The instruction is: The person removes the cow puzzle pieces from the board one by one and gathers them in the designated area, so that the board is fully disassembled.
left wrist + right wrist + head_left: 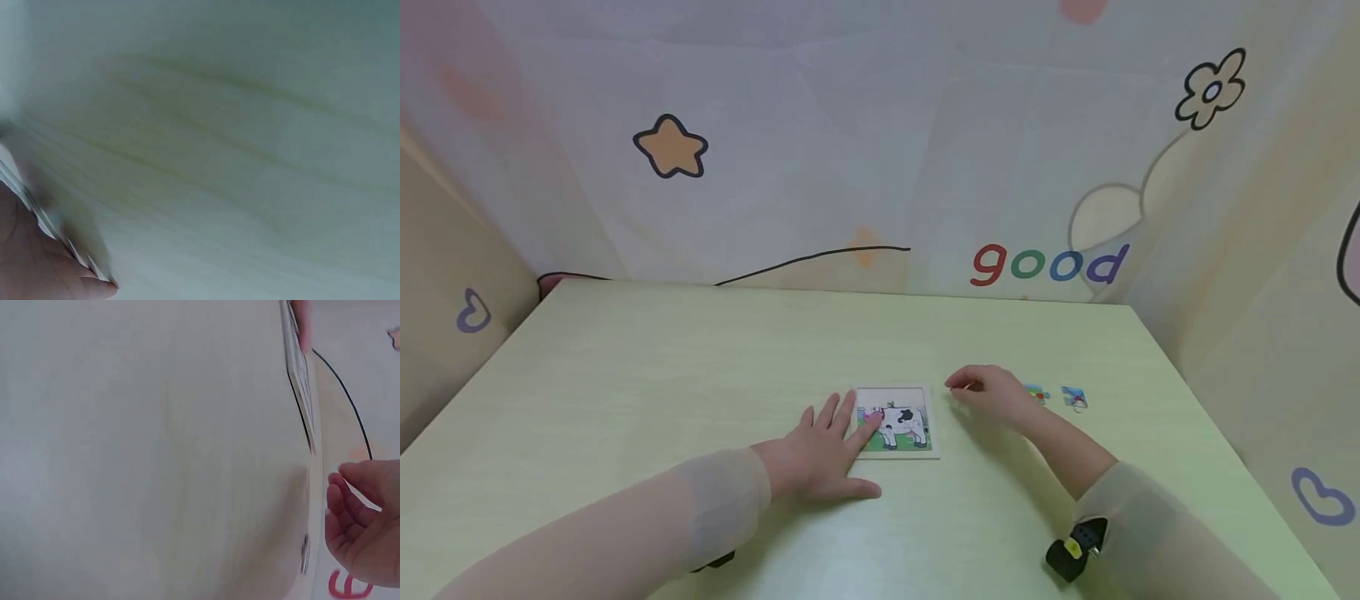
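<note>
A small square picture puzzle with a pale frame lies flat on the table. It shows a black-and-white cow on green, below a bare pale strip. My left hand is spread, its fingers over the puzzle's left side; part of its palm shows in the left wrist view. Right of the puzzle, my right hand hovers with loosely bent fingers. In the right wrist view I see nothing between its fingertips. Two loose puzzle pieces lie beyond it: one partly hidden by the hand, another farther right.
The pale green table stretches around the puzzle to both sides. Printed cloth stands behind it and along the left and right edges. A black device is strapped at the right sleeve.
</note>
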Demonstrator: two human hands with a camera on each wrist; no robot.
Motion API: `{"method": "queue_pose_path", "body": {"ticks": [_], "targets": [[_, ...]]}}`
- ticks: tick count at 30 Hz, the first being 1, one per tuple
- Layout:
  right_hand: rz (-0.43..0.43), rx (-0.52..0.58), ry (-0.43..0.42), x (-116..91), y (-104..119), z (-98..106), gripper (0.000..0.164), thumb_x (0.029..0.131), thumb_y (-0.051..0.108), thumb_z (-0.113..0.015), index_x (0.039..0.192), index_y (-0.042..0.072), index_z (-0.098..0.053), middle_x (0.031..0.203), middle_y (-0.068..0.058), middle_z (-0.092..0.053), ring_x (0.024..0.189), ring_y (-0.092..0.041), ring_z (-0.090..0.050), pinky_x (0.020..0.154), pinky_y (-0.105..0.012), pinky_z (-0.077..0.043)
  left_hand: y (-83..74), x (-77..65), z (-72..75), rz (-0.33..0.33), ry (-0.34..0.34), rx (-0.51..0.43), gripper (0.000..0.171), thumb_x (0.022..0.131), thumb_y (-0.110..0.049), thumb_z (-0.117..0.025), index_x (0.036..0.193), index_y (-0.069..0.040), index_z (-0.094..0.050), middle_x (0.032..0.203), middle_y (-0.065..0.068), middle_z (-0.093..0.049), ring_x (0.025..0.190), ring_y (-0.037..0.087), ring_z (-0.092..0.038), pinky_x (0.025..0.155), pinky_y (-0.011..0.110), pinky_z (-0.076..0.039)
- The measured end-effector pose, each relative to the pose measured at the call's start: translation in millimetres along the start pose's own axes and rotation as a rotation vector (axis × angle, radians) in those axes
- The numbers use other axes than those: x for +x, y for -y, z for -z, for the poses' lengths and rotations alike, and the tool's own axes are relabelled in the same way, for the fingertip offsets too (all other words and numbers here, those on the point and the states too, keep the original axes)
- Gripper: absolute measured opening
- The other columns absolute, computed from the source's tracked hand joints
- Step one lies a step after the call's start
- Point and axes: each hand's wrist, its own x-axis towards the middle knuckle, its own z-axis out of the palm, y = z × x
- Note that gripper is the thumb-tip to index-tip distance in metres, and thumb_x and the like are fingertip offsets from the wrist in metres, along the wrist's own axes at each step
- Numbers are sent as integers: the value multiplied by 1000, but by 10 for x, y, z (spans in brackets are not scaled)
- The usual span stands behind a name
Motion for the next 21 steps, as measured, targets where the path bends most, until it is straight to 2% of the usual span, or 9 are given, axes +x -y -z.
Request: {"method": "queue_pose_path", "body": {"ticks": [3, 7, 12, 15, 21], "targets": [[15, -49, 58, -19, 130, -148, 21, 89, 16, -64, 109, 10, -67, 95, -2, -62, 86, -18, -53, 78, -31, -46, -6, 22, 1, 2, 0, -16, 92, 81, -75, -39, 151, -22, -13, 154, 20, -1, 138, 42, -7, 105, 58, -19], [21, -138, 87, -52, 254, -268, 28, 84, 19, -70, 111, 12, -68, 95, 1, -59, 81, -16, -52, 72, -27, -46, -51, 45, 16, 3, -4, -21, 92, 81, -73, -43, 151, -21, -16, 154, 21, -2, 138, 42, -6, 105, 57, -20], [59, -262, 78, -78, 300, -298, 30, 80, 20, -74, 109, 12, -70, 99, -1, -57, 81, -15, -51, 73, -27, -45, -205, 58, 25, -89, -24, 10, 85, 85, -68, -44, 151, -22, -15, 154, 19, -3, 139, 39, -3, 105, 57, -20], [67, -263, 72, -90, 304, -293, 28, 81, 19, -74, 108, 12, -71, 100, -2, -58, 81, -15, -51, 73, -28, -45, -308, 55, 14, -130, -27, 32, 83, 85, -70, -40, 151, -26, -15, 155, 17, -3, 140, 36, -4, 105, 56, -20], [72, -255, 71, -88, 316, -305, 28, 81, 19, -73, 108, 12, -71, 99, -1, -58, 81, -14, -51, 74, -29, -45, -400, 55, 19, -87, 5, 46, 82, 84, -73, -36, 150, -31, -14, 155, 14, -2, 140, 35, -4, 104, 59, -20]]}}
